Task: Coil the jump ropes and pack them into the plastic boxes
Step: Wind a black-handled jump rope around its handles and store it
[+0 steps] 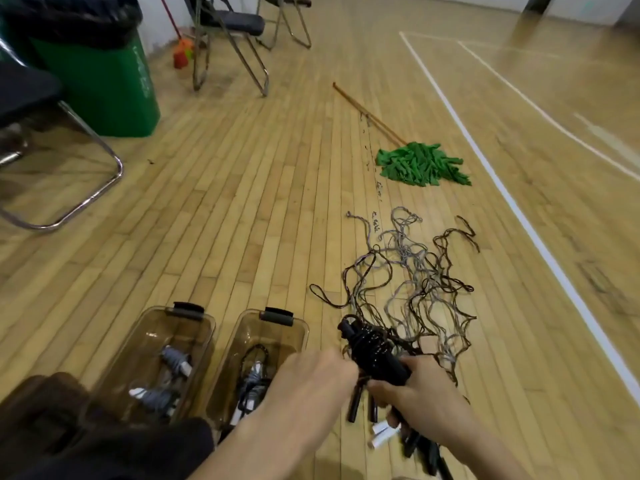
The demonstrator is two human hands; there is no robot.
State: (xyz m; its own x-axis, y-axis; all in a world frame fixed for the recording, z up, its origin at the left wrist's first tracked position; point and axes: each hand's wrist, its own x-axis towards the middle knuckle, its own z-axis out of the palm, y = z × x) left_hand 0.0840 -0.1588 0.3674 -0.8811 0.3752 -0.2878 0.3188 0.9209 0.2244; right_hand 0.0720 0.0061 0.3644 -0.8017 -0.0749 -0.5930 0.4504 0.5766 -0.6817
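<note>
My right hand [412,386] grips the black handles of a jump rope [372,348] with dark cord wound round them. My left hand [311,375] is at the same bundle, fingers against the cord, blurred by motion. Two clear brown plastic boxes stand to the left: the left box [121,362] holds two grey coiled ropes [175,360], the right box [301,332] holds a dark and grey coiled rope [254,375]. A tangle of loose grey and brown ropes [412,282] spreads over the floor beyond my hands. More black and white handles [382,434] lie under my right hand.
A green mop [420,164] with a wooden handle lies on the wooden floor further out. A green bin [100,77] with a black liner and folding chairs [228,29] stand at the upper left. White court lines [519,216] run along the right. My dark trouser leg [104,452] fills the lower left.
</note>
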